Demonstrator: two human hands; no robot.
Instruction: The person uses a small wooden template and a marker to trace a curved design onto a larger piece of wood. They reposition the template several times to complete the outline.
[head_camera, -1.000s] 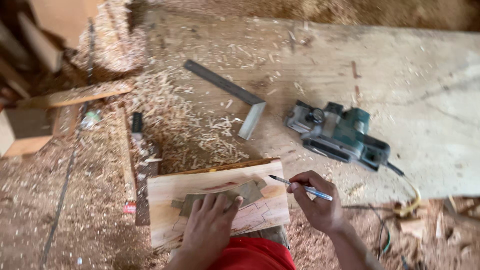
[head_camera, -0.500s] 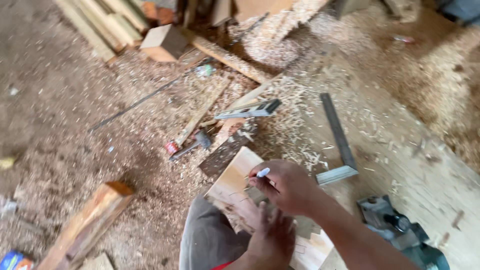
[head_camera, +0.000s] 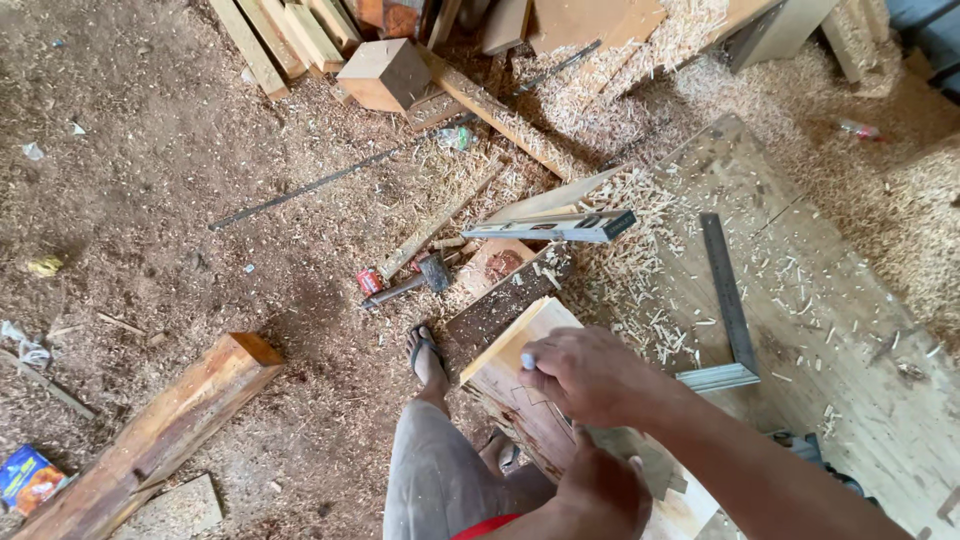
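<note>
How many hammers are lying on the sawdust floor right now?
1: a dark-headed hammer with a wooden handle lies on the sawdust floor, left of the pale wooden board that both hands work on. Shavings may hide others.

A small, crumpled packet (head_camera: 28, 478) in blue, orange and yellow lies on the sawdust floor at the lower left corner, just beside the end of a reddish timber beam (head_camera: 150, 435). A little red-and-white wrapper or label (head_camera: 369, 281) sits in the shavings at the handle end of a hammer (head_camera: 410, 283), near the middle. No signs or screens are in view.
</note>
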